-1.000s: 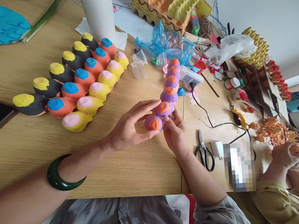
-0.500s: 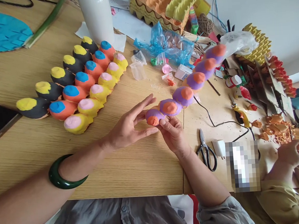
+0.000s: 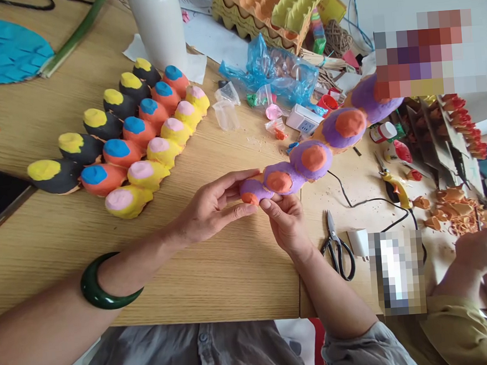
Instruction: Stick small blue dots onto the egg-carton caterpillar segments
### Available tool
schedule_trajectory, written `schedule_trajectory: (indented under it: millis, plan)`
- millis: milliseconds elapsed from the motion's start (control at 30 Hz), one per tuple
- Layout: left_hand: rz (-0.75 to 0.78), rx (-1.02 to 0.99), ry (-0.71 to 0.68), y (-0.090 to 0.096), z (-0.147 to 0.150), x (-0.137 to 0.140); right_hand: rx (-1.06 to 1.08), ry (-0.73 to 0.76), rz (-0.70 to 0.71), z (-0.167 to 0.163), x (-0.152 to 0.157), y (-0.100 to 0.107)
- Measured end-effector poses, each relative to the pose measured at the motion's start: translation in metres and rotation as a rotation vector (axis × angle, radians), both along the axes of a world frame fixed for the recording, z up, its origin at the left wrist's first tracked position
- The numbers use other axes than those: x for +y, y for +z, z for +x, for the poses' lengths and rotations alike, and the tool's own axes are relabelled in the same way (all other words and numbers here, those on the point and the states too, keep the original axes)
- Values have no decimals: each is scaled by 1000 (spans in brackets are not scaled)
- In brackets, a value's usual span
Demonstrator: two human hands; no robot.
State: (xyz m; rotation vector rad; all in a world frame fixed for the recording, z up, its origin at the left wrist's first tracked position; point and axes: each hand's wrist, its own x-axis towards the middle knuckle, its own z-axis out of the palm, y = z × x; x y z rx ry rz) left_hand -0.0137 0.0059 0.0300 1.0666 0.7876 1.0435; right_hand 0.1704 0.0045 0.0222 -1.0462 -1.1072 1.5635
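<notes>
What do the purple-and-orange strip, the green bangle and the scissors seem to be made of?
The purple-and-orange strip: matte and slightly uneven, perhaps moulded pulp under paint or soft clay. The green bangle: smooth and glossy with bright highlights, possibly stone, glass or plastic; the shine cannot settle it. The scissors: apparently metal, judging by the grey sheen on the blades; the black grips may be plastic-coated.

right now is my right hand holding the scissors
No, the scissors lie on the table, while the right hand holds the purple-and-orange strip.
</notes>
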Motion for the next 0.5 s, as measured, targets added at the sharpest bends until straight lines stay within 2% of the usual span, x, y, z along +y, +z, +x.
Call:
schedule_trajectory:
  millis: [333, 500]
  plan:
    - [74, -58, -9, -4, -1, -1, 59, -33, 34, -1, -3, 1]
    - [83, -24, 34, -4, -4, 3, -30, -51, 40, 3, -8, -9]
